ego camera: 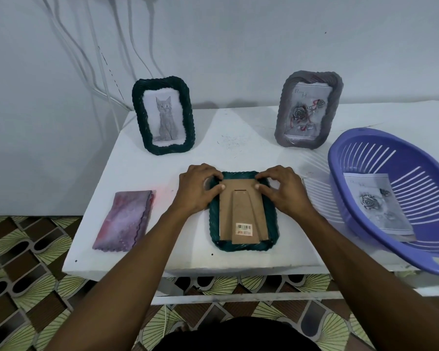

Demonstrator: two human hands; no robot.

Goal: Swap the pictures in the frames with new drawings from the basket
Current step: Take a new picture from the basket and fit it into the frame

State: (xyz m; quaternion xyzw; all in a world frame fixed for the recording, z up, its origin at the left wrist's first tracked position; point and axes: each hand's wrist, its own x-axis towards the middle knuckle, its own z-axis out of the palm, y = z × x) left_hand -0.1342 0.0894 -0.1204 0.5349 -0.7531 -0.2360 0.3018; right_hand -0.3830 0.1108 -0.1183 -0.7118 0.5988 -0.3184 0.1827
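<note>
A dark green woven frame (271,224) lies face down at the middle of the white table (137,173). Its brown cardboard back (238,214), with a stand flap and barcode sticker, faces up. My left hand (198,190) and my right hand (281,190) sit at the frame's far corners, fingertips and thumbs curled on the top edge of the backing and the rim. A purple slotted basket (365,158) at the right holds a rose drawing (375,203). At the back stand a dark green frame with a cat picture (164,115) and a grey frame with a rose picture (307,110).
A pink-purple folded cloth (124,220) lies on the table's left part. White cables (94,59) hang down the wall at the back left. The basket overhangs the table's right front edge. Patterned floor tiles (23,262) show beyond the near and left edges.
</note>
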